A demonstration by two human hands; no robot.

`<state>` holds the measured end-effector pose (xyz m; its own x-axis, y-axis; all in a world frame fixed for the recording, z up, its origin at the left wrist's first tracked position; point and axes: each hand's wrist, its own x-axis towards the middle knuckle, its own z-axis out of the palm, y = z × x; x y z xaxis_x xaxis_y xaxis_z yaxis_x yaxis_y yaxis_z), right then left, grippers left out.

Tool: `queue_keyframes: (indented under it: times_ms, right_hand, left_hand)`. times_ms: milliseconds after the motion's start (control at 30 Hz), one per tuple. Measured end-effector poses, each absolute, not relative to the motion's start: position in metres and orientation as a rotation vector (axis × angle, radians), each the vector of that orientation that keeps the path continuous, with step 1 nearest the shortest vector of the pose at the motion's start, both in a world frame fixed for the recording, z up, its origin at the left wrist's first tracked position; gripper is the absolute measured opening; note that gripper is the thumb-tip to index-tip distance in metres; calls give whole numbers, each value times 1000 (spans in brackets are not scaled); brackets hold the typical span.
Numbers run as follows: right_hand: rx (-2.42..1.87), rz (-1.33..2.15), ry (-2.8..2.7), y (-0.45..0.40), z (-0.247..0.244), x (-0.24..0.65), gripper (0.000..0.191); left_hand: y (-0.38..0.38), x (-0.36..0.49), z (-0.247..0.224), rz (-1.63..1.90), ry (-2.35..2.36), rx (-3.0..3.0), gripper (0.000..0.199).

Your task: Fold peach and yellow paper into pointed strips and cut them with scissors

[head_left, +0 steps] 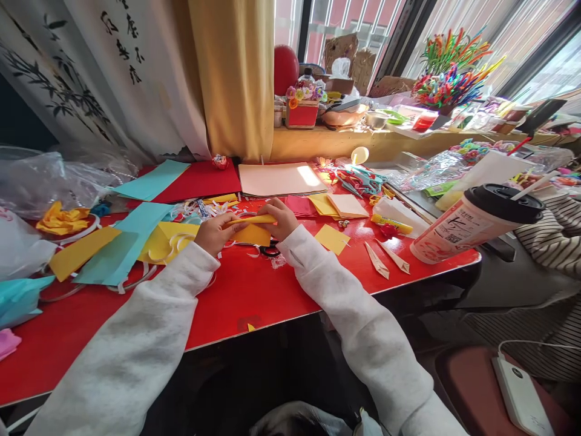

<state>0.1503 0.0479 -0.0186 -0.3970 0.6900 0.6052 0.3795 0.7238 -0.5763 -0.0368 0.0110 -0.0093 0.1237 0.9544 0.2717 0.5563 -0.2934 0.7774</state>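
Observation:
My left hand (pixel 215 234) and my right hand (pixel 282 219) are both closed on a narrow yellow strip of folded or rolled paper (pixel 252 220), one at each end. It is held level just above the red table. Below it lies a yellow sheet of paper (pixel 253 236), and what looks like a black scissors handle (pixel 271 249) shows partly beside my right hand. A yellow paper square (pixel 333 239) rests to the right. Behind my left hand are white paper scraps (pixel 196 212). Two folded pale paper cones (pixel 377 261) lie farther right.
A large drink cup (pixel 454 227) leans at the table's right edge, near a yellow glue stick (pixel 392 224). Blue paper (pixel 128 242) and an orange paper flower (pixel 63 218) lie left. Pink sheets (pixel 276 178) are at the back. Another person's striped sleeve (pixel 551 236) shows at right.

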Motion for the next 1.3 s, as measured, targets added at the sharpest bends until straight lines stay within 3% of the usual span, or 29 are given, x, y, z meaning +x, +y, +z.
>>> queue_keyframes:
  times_ms: [167, 300, 533, 633, 767, 933, 1133, 1300]
  right_hand:
    - [-810, 536, -2064, 45, -13, 150, 24]
    - [-666, 594, -1903, 40, -8, 150, 23]
    - [-926, 692, -1995, 39, -10, 148, 26]
    - [-878, 623, -2035, 40, -13, 144, 36]
    - [-880, 610, -2130, 42, -18, 143, 13]
    - [-1100, 584, -2065, 44, -23, 142, 23]
    - [-1019, 556, -2088, 44, -27, 139, 16]
    - [-1074, 513, -2107, 46, -32, 139, 25]
  left_hand:
    - [7, -32, -4, 1262, 1329, 1740, 39]
    - [4, -30, 0, 1163, 1364, 1628, 34]
    - [5, -30, -1, 1194, 1395, 1638, 39]
    - [5, -31, -2, 1068, 1576, 1762, 40]
    - [7, -31, -6, 867, 1643, 2009, 42]
    - [10, -31, -9, 999, 1596, 1971, 39]
    - [9, -32, -7, 894, 1758, 2029, 41]
    - [10, -30, -10, 939, 1712, 2041, 40]
